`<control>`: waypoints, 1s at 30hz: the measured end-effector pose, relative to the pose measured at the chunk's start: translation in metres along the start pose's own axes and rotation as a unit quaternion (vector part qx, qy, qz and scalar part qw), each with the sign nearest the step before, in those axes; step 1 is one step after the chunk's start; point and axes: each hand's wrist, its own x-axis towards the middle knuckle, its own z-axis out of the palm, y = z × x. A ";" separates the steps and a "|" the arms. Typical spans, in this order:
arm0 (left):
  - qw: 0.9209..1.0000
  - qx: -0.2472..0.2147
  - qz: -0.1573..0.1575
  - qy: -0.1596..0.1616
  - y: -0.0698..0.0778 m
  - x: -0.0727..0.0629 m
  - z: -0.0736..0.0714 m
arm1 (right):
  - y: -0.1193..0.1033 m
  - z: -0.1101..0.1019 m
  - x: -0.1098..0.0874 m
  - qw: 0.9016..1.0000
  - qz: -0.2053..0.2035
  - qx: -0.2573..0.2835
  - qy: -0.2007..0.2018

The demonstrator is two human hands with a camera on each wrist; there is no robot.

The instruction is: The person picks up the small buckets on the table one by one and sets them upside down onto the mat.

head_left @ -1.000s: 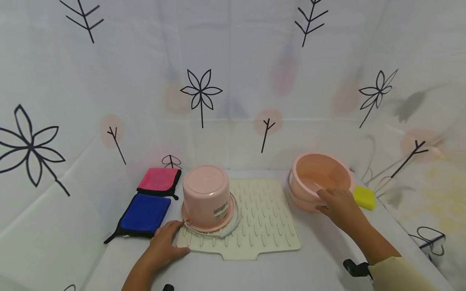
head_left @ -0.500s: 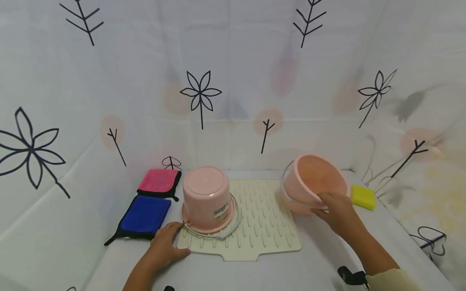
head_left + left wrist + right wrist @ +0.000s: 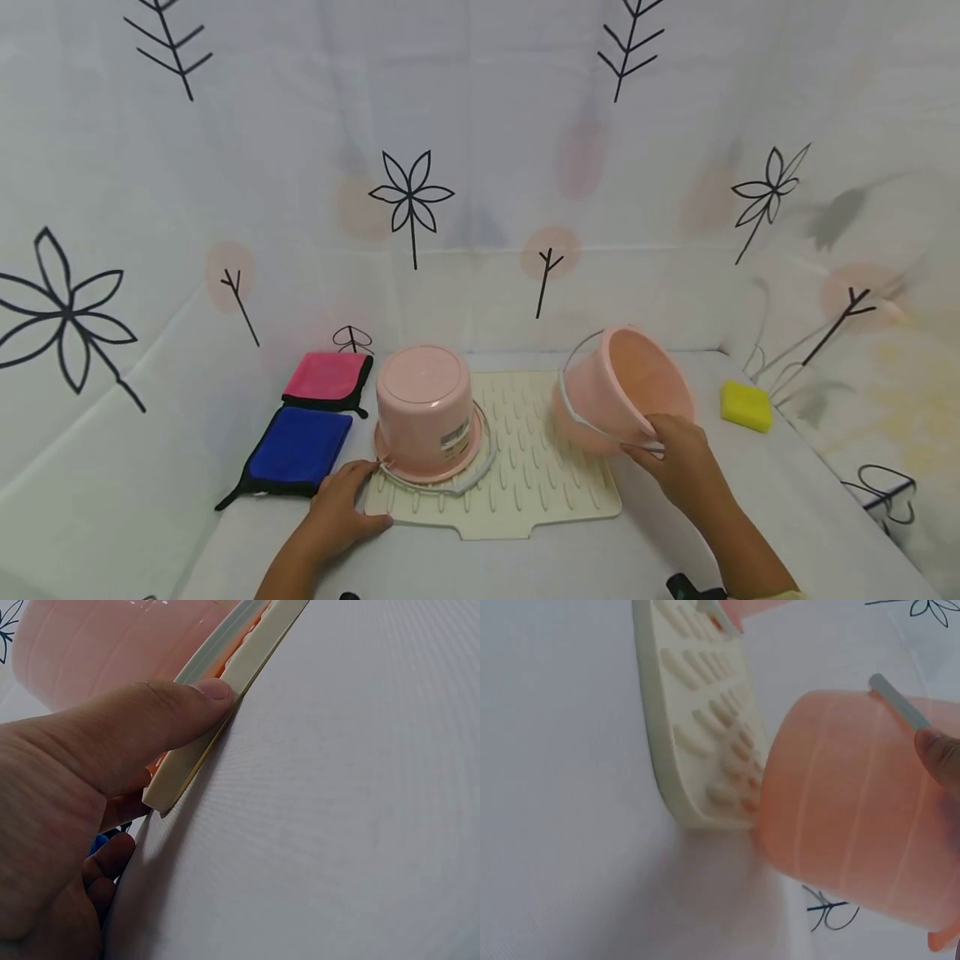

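A pink bucket (image 3: pixel 588 392) is tilted over the right edge of a cream ribbed draining mat (image 3: pixel 525 467), its mouth facing right. My right hand (image 3: pixel 678 458) grips its rim, with the thumb on the grey handle (image 3: pixel 900 701) in the right wrist view. A second pink bucket (image 3: pixel 423 400) stands upside down on the mat's left half, its handle lying round the rim. At the mat's front left corner is my left hand (image 3: pixel 341 504). Its thumb (image 3: pixel 187 712) presses the mat's front edge, while the other fingers are round the corner, partly hidden.
Left of the mat lie a blue cloth pad (image 3: pixel 300 446) and a pink one (image 3: pixel 330 375), both edged in black. A yellow sponge (image 3: pixel 746 406) rests on the right of the white tabletop (image 3: pixel 757 500). Patterned sheeting (image 3: pixel 472 167) hangs behind.
My right hand has carried the bucket leftward from beside the sponge to the mat's right edge, tilting it further. The left hand and the upside-down bucket have stayed in place.
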 end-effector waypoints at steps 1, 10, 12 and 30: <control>1.000 0.000 0.000 0.000 -0.001 0.000 0.000 | -0.002 0.000 0.000 1.000 0.004 0.004 -0.001; 1.000 0.005 0.006 0.005 -0.004 -0.001 -0.004 | -0.023 0.007 -0.007 0.999 0.039 0.037 -0.004; 1.000 0.012 0.005 0.007 -0.007 -0.003 -0.005 | -0.029 0.011 -0.013 0.996 0.068 0.055 -0.013; 1.000 -0.001 0.001 0.002 -0.002 -0.001 0.001 | -0.054 0.022 -0.036 0.965 0.206 0.165 -0.006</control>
